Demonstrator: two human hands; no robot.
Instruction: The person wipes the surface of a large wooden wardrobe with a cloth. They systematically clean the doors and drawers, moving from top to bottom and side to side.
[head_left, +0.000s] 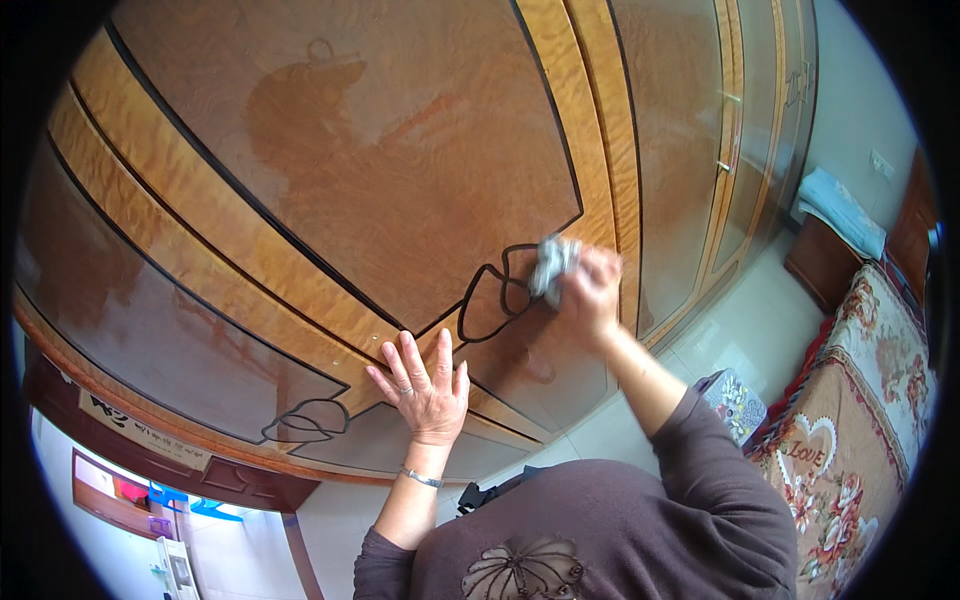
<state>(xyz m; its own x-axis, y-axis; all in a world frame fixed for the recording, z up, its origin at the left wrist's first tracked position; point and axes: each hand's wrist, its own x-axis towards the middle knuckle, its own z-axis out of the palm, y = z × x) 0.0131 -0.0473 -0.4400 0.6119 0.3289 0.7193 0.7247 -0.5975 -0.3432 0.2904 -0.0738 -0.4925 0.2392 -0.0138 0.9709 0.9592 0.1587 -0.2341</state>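
My right hand (592, 289) grips a crumpled grey-white cloth (553, 270) against a wooden wardrobe door (420, 187), by the looped black inlay near the door's light-wood border. Hand and cloth are blurred. To the lower left, my left hand (426, 394) is spread with its palm towards the light-wood frame, holding nothing; a ring and a silver-coloured bracelet (421, 478) show on it. Darker, wet-looking patches (307, 105) mark the brown door panel above.
More wardrobe doors with metal handles (726, 166) run off to the right. A patterned stool (731, 405) stands on the tiled floor (712, 337) beside a bed with a floral cover (847, 450). A folded blue cloth (840, 206) lies on a brown wooden piece. At lower left is a doorway (247, 547).
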